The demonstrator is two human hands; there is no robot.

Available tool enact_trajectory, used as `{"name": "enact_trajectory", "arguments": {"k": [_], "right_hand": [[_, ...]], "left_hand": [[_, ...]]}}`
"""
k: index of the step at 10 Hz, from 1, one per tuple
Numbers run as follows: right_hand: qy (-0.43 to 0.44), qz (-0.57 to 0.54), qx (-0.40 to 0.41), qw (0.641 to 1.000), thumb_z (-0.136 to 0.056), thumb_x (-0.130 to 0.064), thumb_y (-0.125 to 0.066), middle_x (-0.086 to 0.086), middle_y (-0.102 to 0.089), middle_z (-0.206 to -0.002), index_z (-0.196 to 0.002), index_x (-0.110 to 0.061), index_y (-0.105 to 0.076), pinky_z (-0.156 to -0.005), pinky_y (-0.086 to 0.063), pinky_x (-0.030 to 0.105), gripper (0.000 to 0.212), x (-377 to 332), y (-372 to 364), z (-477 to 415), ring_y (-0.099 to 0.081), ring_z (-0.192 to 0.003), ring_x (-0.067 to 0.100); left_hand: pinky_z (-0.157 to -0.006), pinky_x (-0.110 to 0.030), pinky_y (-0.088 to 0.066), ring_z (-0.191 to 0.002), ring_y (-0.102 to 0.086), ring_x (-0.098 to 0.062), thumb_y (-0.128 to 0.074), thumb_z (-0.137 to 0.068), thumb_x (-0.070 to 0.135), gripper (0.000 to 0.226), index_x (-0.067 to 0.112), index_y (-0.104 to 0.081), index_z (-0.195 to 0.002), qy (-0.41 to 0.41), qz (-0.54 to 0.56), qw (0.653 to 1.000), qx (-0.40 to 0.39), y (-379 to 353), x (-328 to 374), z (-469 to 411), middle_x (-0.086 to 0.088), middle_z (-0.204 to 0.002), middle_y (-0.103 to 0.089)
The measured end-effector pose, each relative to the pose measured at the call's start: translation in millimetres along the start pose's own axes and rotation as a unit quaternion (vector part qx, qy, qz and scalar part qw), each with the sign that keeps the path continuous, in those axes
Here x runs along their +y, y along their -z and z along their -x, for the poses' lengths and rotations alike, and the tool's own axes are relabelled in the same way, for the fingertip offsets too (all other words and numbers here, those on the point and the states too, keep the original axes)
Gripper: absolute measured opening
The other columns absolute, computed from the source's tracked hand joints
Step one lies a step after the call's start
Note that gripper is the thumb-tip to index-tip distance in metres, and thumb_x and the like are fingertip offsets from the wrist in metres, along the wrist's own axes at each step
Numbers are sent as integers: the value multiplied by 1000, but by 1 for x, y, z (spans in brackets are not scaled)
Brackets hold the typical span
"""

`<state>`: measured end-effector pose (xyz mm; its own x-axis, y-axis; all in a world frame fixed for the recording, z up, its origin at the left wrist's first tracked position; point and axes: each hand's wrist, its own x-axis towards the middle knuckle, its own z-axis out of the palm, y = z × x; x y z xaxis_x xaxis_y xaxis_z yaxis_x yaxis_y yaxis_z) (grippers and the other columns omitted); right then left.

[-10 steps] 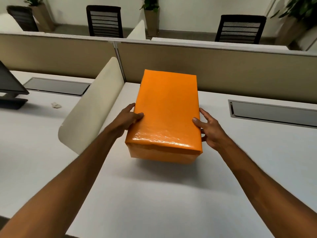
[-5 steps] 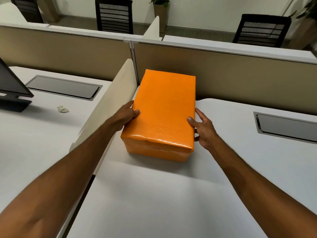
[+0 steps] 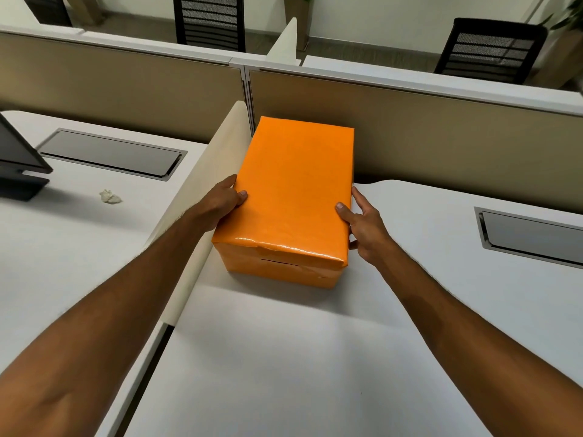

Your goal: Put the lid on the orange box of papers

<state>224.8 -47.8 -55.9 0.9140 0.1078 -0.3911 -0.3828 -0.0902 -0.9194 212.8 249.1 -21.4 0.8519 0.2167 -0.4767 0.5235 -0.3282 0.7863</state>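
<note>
An orange box (image 3: 280, 269) stands on the white desk (image 3: 315, 357), in the corner where the beige back partition meets the cream side divider. Its glossy orange lid (image 3: 293, 187) sits on top and covers it, so the papers inside are hidden. My left hand (image 3: 220, 200) grips the lid's left edge with the thumb on top. On the right edge my right hand (image 3: 362, 225) holds the lid, thumb on top and fingers down the side.
A cream divider (image 3: 205, 190) runs along the box's left side and a beige partition (image 3: 441, 137) stands behind it. A grey cable hatch (image 3: 530, 236) lies in the desk at right. The neighbouring desk has a monitor base (image 3: 19, 184), a crumpled paper (image 3: 109, 196) and another hatch (image 3: 110, 152).
The box with its lid has moved away from me and left into the corner by the partitions, and now rests on the desk. Both hands have stayed on the lid's sides.
</note>
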Motion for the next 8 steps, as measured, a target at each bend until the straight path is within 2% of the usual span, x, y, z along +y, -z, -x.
{"name": "enact_trajectory", "arguments": {"k": [2,3,4,5,6,7,8], "right_hand": [[29,72,3,997,-90,-47,-60,1,-51,-138,-151,-45,-21,-57,-52,36,72,-1,-2,1,-58,-109,27],[42,114,20,992,-89,-51,-59,4,-51,-140,-151,-43,-21,-68,-56,47,74,-2,0,1,-57,-116,32],[71,157,38,984,-90,-55,-56,9,-53,-141,-152,-36,-23,-80,-53,48,73,-2,4,4,-58,-114,28],[94,188,30,977,-92,-55,-52,10,-57,-137,-152,-31,-27,-80,-51,41,69,-4,7,10,-58,-106,21],[113,234,5,966,-93,-54,-50,11,-58,-136,-151,-27,-30,-86,-49,41,67,-2,13,18,-60,-113,25],[123,303,-1,945,-94,-50,-52,15,-52,-143,-151,-21,-32,-97,-44,44,67,2,31,29,-53,-126,34],[125,321,16,939,-94,-47,-54,16,-51,-144,-150,-21,-34,-95,-43,38,64,0,43,38,-52,-128,33]], "left_hand": [[-112,-56,-30,-140,-33,-39,-45,-101,34,64,20,-15,-155,-44,-78,995,50,-7,1,7,-11,-160,-27],[-110,-54,-31,-139,-36,-40,-43,-102,32,61,14,-19,-154,-77,-132,985,83,-12,1,14,-15,-157,-30],[-106,-51,-35,-134,-40,-41,-43,-102,33,59,8,-24,-152,-119,-189,967,122,-17,2,26,-22,-152,-36],[-105,-51,-35,-134,-40,-41,-45,-100,38,64,7,-23,-152,-133,-213,960,121,-21,2,33,-24,-151,-35],[-106,-54,-35,-135,-39,-41,-47,-97,45,71,8,-22,-153,-132,-239,956,112,-25,-1,41,-23,-153,-32],[-111,-58,-29,-141,-30,-41,-48,-95,51,75,9,-24,-152,-157,-297,932,135,-39,-2,58,-21,-157,-26],[-114,-58,-23,-144,-25,-39,-49,-94,50,75,8,-25,-152,-198,-322,914,149,-52,0,69,-22,-158,-25]]}}
